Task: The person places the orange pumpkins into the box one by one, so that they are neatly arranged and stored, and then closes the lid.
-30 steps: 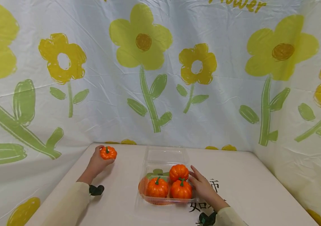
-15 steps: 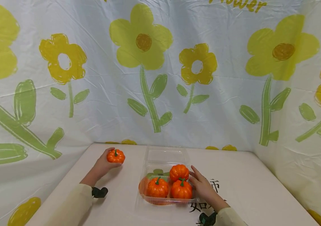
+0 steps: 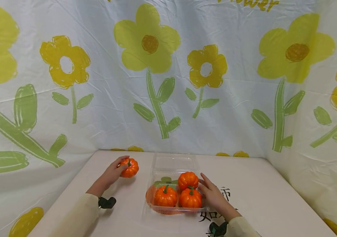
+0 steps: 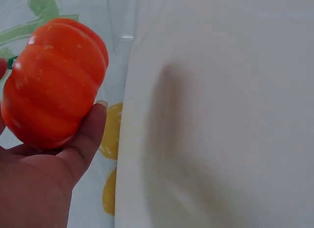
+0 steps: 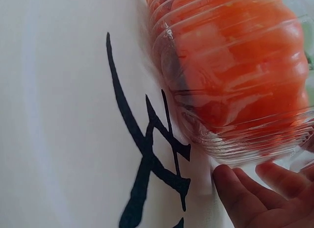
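Note:
My left hand grips a small orange toy pumpkin with a green stem, held above the left part of the table. In the left wrist view the fingers cup this pumpkin from below, and its shadow falls on the table. A clear plastic clamshell box stands in the middle, its lid folded back. Three more pumpkins are inside: one front left, one front right, one back right. My right hand rests its fingertips against the box's right side.
The pale table carries black printed characters near the right hand, partly covered by it and the box. A white curtain with yellow flowers encloses the back and sides.
My left hand has brought its pumpkin rightward and a little nearer, toward the box, and the pumpkin has turned slightly in the grip. The right hand and the box have stayed put.

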### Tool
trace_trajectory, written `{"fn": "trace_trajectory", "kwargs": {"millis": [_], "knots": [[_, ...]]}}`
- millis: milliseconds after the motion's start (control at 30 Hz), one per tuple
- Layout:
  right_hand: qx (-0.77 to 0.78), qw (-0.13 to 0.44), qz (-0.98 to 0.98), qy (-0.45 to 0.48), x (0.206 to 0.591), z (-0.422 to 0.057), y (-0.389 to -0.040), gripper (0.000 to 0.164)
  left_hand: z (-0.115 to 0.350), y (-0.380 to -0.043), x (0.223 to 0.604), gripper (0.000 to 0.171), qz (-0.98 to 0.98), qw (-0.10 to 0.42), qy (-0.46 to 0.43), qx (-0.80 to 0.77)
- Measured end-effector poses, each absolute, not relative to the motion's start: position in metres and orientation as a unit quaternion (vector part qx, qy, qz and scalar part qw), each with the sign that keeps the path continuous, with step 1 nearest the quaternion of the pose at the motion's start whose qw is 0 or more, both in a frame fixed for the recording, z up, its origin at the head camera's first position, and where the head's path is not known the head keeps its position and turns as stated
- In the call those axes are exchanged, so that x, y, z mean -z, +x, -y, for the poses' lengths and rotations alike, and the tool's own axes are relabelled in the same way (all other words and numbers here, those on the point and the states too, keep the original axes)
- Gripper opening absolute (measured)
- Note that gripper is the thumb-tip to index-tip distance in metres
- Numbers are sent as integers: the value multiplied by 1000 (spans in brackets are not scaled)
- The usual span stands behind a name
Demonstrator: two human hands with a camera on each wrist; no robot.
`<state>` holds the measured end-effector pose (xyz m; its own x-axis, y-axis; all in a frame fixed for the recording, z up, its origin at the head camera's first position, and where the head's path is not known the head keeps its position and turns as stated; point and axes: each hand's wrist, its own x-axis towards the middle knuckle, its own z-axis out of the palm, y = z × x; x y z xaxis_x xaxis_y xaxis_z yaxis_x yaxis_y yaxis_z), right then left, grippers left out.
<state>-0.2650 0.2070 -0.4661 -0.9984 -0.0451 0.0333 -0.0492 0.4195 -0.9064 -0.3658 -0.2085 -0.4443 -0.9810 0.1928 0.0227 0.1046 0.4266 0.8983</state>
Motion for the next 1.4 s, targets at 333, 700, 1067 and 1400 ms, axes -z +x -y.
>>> {"fn": "trace_trajectory", "kwargs": {"millis": [333, 700, 1067, 1400], "knots": [[-545, 2, 838, 33, 466, -207, -265, 59, 200, -360, 436, 43, -835, 34, 116, -537], [-542, 4, 840, 29, 466, -207, -265, 59, 192, -354, 430, 42, -822, 48, 163, -544], [-544, 3, 839, 28, 466, -208, -265, 59, 182, -349, 422, 44, -826, 34, 212, -521], [-542, 0, 840, 25, 466, -208, -265, 59, 175, -348, 419, 47, -834, 28, 238, -497]]}}
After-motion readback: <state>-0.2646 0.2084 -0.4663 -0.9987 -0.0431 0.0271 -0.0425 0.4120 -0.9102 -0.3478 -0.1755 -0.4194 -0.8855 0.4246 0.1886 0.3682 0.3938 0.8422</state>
